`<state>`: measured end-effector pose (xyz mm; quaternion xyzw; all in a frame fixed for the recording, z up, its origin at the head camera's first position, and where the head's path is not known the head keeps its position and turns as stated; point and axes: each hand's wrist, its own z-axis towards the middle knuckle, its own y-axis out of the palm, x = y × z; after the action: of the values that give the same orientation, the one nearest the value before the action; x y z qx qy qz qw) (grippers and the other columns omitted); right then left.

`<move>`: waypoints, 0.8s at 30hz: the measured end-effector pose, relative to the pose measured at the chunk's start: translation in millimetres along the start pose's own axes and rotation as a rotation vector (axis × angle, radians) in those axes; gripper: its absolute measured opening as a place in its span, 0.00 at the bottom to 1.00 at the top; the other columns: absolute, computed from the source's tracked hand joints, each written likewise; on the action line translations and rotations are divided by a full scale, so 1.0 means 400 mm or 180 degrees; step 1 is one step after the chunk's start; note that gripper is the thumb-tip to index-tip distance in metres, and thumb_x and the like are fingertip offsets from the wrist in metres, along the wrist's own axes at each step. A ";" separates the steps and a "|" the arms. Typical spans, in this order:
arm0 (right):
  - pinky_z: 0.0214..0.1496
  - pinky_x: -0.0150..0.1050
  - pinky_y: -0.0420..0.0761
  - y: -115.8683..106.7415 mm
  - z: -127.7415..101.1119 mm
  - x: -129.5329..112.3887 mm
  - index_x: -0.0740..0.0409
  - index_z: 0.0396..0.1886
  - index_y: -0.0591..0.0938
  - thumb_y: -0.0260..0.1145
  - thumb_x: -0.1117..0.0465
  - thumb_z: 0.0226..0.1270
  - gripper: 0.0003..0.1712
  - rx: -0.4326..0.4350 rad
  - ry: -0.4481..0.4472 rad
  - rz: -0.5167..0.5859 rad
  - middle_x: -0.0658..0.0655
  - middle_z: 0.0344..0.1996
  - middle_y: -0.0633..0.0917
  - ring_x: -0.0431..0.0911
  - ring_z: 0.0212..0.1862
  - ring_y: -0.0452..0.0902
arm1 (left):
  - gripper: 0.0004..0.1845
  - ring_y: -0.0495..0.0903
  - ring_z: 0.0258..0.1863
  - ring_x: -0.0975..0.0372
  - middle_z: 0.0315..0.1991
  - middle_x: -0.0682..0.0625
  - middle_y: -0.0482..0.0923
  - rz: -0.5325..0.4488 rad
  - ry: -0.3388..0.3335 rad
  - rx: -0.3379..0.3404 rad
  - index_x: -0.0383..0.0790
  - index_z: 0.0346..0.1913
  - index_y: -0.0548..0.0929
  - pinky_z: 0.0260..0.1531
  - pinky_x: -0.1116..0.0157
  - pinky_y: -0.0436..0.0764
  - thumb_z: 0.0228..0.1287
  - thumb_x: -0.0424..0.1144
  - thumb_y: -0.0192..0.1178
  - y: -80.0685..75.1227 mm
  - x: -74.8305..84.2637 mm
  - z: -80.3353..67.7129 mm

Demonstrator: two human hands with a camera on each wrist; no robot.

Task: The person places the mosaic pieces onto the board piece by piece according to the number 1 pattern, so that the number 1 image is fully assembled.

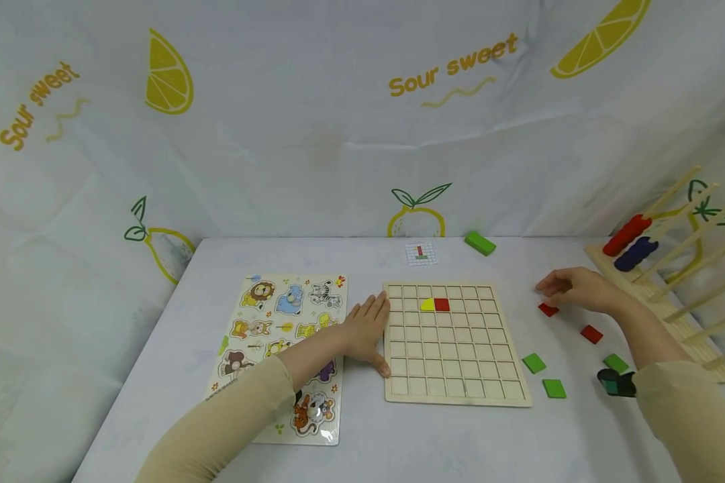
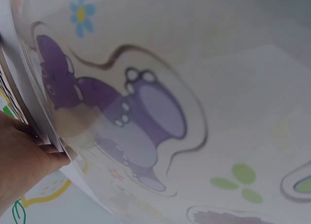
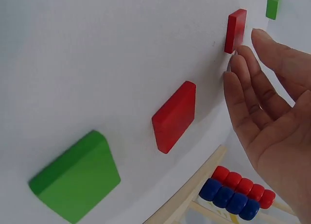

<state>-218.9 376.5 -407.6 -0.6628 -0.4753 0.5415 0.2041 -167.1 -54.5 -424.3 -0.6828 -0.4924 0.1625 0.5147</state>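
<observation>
1. The right hand (image 1: 570, 290) hovers low over the counter (image 1: 362, 429), fingers loose and slightly spread, holding nothing.
2. A red tile (image 1: 548, 309) lies flat just under and in front of its fingertips (image 3: 238, 63), nearly touching.
3. A second red tile (image 1: 591, 333) lies nearer the wrist.
4. The left hand (image 1: 367, 330) rests flat, fingers straight, against the left edge of the grid board (image 1: 456, 342), well apart from both tiles.
</observation>
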 end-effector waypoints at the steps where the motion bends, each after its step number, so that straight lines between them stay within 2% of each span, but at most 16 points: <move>1: 0.48 0.42 0.85 -0.002 -0.001 0.001 0.70 0.54 0.79 0.66 0.63 0.64 0.21 -0.0043 0.0008 0.0016 0.67 0.48 0.85 0.49 0.46 0.80 | 0.72 0.32 0.82 0.49 0.82 0.43 0.27 -0.0004 0.0000 0.0002 0.35 0.79 0.37 0.81 0.50 0.42 0.45 0.63 0.74 0.000 0.000 0.000; 7: 0.42 0.29 0.82 -0.011 -0.001 0.006 0.73 0.56 0.77 0.68 0.71 0.56 0.26 -0.0281 0.0047 0.0175 0.69 0.51 0.82 0.50 0.47 0.77 | 0.71 0.33 0.82 0.49 0.82 0.43 0.27 -0.0025 0.0002 0.0016 0.35 0.79 0.37 0.81 0.50 0.43 0.45 0.63 0.74 -0.001 0.002 -0.003; 15: 0.41 0.29 0.81 -0.002 -0.004 0.005 0.71 0.55 0.78 0.72 0.71 0.51 0.29 -0.0307 0.0094 0.0181 0.69 0.52 0.81 0.53 0.49 0.74 | 0.71 0.32 0.82 0.49 0.82 0.43 0.27 -0.0038 0.0003 0.0004 0.35 0.79 0.37 0.81 0.50 0.42 0.45 0.63 0.74 -0.001 0.002 -0.004; 24: 0.41 0.31 0.82 0.001 -0.002 0.005 0.71 0.54 0.79 0.72 0.73 0.49 0.28 -0.0269 0.0117 0.0158 0.69 0.50 0.81 0.53 0.48 0.74 | 0.71 0.32 0.82 0.49 0.82 0.43 0.27 -0.0017 0.0000 0.0012 0.35 0.79 0.37 0.81 0.50 0.42 0.45 0.63 0.74 -0.001 0.003 -0.004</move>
<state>-218.1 378.3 -408.5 -0.6922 -0.4773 0.5135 0.1712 -165.9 -54.3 -422.9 -0.6805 -0.4939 0.1621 0.5165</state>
